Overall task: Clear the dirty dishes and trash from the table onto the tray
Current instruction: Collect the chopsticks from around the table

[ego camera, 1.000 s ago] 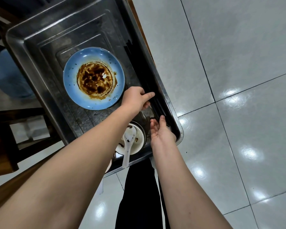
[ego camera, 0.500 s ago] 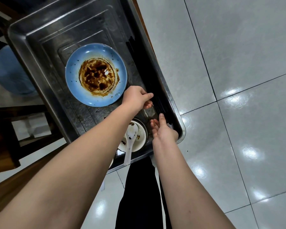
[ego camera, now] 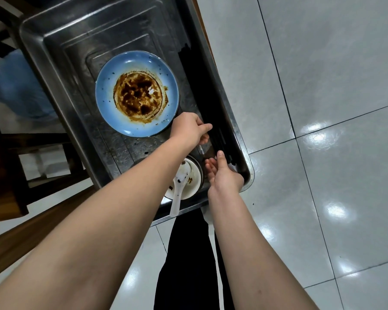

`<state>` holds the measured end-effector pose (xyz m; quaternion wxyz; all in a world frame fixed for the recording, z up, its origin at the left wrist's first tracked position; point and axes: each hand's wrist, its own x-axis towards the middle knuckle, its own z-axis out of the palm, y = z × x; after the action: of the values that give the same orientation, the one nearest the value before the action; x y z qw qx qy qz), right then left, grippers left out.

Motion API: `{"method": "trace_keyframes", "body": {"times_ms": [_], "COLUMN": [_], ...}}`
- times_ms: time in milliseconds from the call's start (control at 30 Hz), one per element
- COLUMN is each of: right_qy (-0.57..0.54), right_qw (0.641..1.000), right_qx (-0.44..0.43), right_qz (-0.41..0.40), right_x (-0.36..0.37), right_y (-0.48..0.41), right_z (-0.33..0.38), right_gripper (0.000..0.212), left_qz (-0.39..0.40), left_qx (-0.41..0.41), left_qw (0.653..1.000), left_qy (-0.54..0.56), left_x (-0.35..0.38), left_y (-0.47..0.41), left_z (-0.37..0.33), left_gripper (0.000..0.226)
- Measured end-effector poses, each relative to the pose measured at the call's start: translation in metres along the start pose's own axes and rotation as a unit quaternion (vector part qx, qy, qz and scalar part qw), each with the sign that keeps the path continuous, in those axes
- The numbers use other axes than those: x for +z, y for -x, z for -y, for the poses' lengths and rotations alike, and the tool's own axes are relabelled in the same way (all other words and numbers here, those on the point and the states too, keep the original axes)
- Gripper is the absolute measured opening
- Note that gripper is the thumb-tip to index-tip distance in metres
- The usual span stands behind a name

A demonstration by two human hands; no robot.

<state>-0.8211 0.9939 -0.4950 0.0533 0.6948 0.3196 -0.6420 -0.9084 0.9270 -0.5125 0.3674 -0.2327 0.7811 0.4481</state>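
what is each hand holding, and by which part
The left hand seems to pinch the black chopsticks toward their near end; the right hand holds nothing, fingers straight beside them.

Blue plate (ego camera: 137, 63), brown-stained; white spoon (ego camera: 177, 193); black chopsticks (ego camera: 202, 92).

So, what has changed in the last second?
Nothing clear. The left hand stays curled against the chopsticks, the right hand open at their near ends, by the right wall of the tray. The plate, bowl and spoon lie as before; only the camera shifted slightly.
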Motion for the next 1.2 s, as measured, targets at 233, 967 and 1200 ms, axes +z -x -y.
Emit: {"method": "trace_keyframes", "body": {"times_ms": [233,967,1200], "right_qy": [0.013,0.236,0.385], "right_qw": [0.998,0.923,0.824], "right_qx": [-0.035,-0.112,-0.189], "right_qz": [0.053,0.283,0.372], "right_x": [-0.003,-0.025,-0.018], "right_y": [0.005,0.12,0.196], "right_z": [0.009,0.107,0.132], "right_gripper": [0.041,0.042,0.062], "left_qz": [0.001,-0.111,-0.188], "left_qx": [0.009,0.035,0.059], "left_qw": [1.0,0.972,0.94], "left_qy": [0.007,0.203,0.28], "left_x": [-0.006,-0.046,-0.075], "left_y": [0.017,0.192,0.255], "left_z": [-0.003,-0.074,-0.091], "left_gripper": [0.015,0.018,0.019]}}
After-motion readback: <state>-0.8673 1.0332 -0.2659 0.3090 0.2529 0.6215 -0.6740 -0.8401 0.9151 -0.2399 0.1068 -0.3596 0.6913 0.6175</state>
